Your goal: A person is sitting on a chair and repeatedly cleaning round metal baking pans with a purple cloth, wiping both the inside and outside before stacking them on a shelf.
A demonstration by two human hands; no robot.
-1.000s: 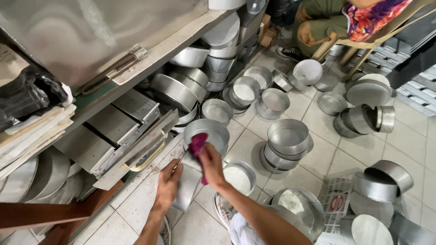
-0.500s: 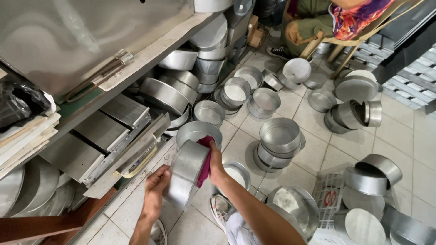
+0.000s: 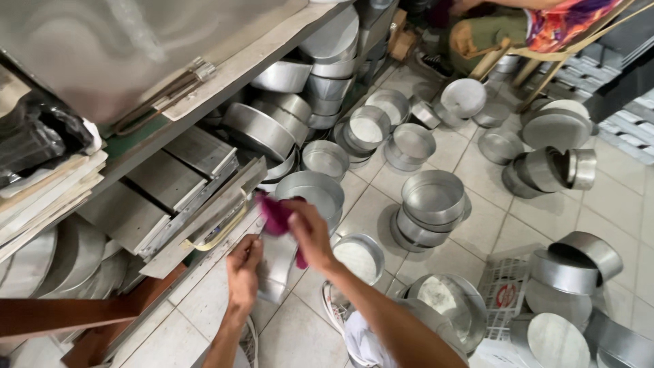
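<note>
Since half a second ago the round silver metal baking tin [image 3: 276, 262] has tipped lower and flatter, and the magenta cloth [image 3: 276, 215] now sits at its upper rim. Left hand [image 3: 243, 269] has fingers clamped on the tin's left wall; right hand [image 3: 310, 232] has fingers closed on the cloth, pressed to the tin. Tin is held above the tiled floor [image 3: 300, 334]. Likely light, stiff, thin-walled, slick, with a sharp rim: grip the wall, not the lip. Shelf rack [image 3: 204, 211] is close on the left, stacked tins [image 3: 429, 204] to the right; open room below.
</note>
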